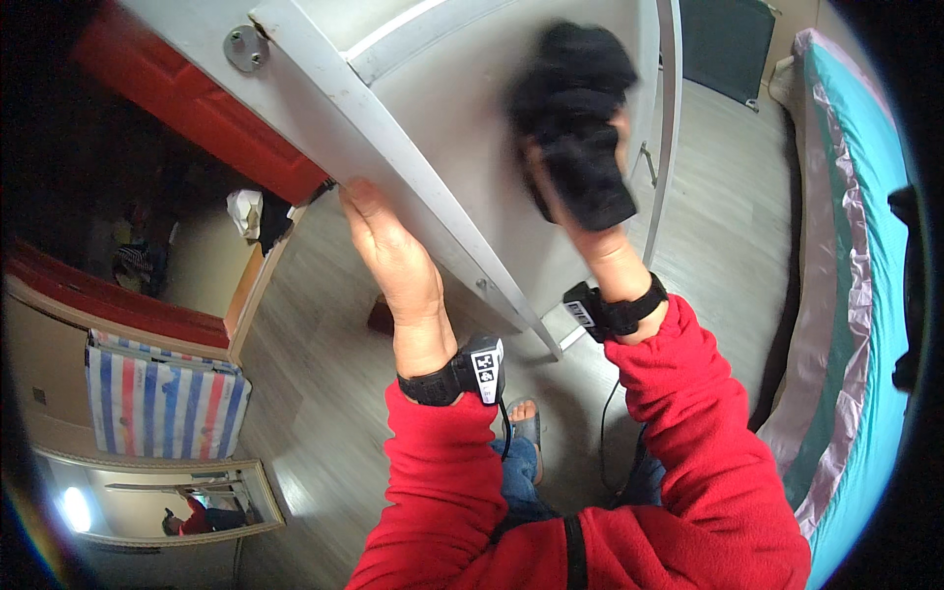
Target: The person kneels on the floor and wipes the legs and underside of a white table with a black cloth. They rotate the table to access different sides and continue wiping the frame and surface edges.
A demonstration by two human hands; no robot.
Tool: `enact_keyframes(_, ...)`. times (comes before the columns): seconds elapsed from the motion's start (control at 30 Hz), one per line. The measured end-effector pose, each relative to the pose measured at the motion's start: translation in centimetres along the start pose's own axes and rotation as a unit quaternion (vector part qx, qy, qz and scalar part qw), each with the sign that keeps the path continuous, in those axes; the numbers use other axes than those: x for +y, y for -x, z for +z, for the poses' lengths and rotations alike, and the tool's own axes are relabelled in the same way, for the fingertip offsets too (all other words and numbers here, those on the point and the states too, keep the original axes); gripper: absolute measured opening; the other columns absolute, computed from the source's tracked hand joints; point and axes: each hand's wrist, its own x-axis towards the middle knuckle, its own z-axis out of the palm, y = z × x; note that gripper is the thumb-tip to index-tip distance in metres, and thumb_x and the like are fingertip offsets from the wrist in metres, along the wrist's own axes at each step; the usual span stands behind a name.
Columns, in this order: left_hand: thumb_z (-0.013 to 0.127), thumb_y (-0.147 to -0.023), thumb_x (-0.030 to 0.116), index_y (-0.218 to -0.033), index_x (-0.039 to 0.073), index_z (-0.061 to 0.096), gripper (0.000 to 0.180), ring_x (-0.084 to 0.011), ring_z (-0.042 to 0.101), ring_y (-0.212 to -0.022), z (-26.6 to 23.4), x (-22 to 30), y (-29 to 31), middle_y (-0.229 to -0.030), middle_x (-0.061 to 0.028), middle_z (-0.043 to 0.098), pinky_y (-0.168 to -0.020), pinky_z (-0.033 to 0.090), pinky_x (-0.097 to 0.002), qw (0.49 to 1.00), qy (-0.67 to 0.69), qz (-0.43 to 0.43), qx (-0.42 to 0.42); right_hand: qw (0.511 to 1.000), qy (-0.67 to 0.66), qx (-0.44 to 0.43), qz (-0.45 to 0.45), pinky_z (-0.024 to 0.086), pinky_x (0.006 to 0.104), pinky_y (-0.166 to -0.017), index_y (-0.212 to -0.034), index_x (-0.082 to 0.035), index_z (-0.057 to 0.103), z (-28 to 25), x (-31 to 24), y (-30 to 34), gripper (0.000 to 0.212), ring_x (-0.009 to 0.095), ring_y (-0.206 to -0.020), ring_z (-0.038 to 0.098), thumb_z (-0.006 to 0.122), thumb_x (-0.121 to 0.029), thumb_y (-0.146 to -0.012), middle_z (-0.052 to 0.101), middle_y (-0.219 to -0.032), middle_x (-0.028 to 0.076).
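Observation:
A large white panel (pixel 442 118) with raised white frame bars (pixel 393 147) stands tilted in front of me. My right hand (pixel 610 258) holds a bunched black cloth (pixel 580 118) over the panel's face; both are smeared by motion. The cloth covers most of that hand's fingers. Against the outer side of the left frame bar lies my left hand (pixel 398 261), its fingers stretched along the edge and holding nothing else. A round metal plate with screws (pixel 245 48) is fixed near the panel's upper left corner.
On the right runs a bed with turquoise and pink bedding (pixel 860 226). A red door (pixel 197 88) and dark doorway are at the left. Below them are a striped folded item (pixel 167 403) and a framed mirror (pixel 167 501). A dark folded frame (pixel 728 44) leans at the back.

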Motion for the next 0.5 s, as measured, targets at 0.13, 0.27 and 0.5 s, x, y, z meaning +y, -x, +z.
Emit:
enact_keyframes(0.13,0.039,-0.105,0.051,-0.142,-0.002,0.041,0.064,-0.0209,0.047,-0.123,-0.2,0.2,0.0,-0.137,-0.0117,0.049,-0.106,0.035,-0.0334,0.999,0.017,-0.042,-0.009,0.976,-0.218,-0.013,-0.026,0.036,0.0561,-0.102,-0.062,-0.005,0.056,0.9,-2.7,0.5,0.020,0.040,-0.119,0.050,0.068,-0.021,-0.064,0.053,-0.140,0.018)
enact_keyframes(0.27,0.038,-0.106,0.049,-0.142,-0.002,0.041,0.063,-0.0203,0.046,-0.124,-0.3,-0.2,-0.2,-0.139,-0.0114,0.049,-0.108,0.034,-0.0329,1.000,0.017,-0.004,-0.011,0.969,-0.164,-0.131,-0.132,0.034,0.0590,-0.103,-0.057,-0.008,0.051,0.3,-1.3,5.9,0.023,0.038,-0.121,0.048,0.066,-0.025,-0.060,0.052,-0.141,0.014)
enact_keyframes(0.5,0.038,-0.107,0.047,-0.137,-0.002,0.046,0.058,-0.0191,0.047,-0.123,-0.5,-0.8,-0.5,-0.134,-0.0099,0.052,-0.107,0.034,-0.0315,1.000,0.016,-0.011,0.000,0.905,-0.046,-0.418,-0.070,0.038,0.0521,-0.104,-0.079,-0.008,0.071,-3.6,3.4,16.1,0.014,0.034,-0.122,0.049,0.070,-0.020,-0.072,0.052,-0.139,0.009)
